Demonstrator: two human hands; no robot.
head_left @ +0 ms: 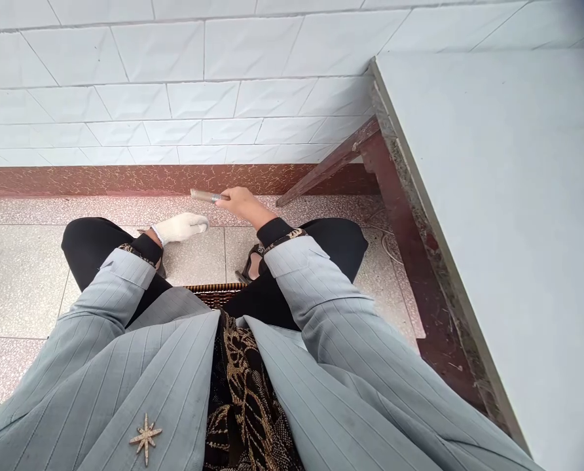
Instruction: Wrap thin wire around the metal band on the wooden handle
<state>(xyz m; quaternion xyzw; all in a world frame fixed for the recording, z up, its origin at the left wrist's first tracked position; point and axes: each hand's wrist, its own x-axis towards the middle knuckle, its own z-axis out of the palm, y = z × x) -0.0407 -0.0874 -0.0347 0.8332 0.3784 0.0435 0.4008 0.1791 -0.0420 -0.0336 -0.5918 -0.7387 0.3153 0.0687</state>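
White knit wraps my left hand [180, 228], its fingers lying together, narrow and pointing right; whether anything sits inside them I cannot tell. My right hand [240, 201] is bare and closed round the dark end of what looks like a flat brush [206, 195], though it is too small in view to be certain. Its pale head points left, seen against the line where the red-brown skirting [125, 180] meets the speckled floor [100, 210]. My two hands are near one another but apart, both between my knees [338, 242].

I judge that a knock on the pale head could twist the brush in my fingers, since only its end is held. If my right arm swung outward and forward, the slanting wooden leg [328, 160] could catch my knuckles. Reaching low, my wide jacket cuffs [296, 254] might drag.

Nearer my body are a dark sandal [245, 269] and a woven brown edge [216, 295]. On my right stands the desk [508, 196], pale on top; a thin cord [388, 248] beside it might snag a shifted foot. White tiles [253, 49] cover the wall ahead.
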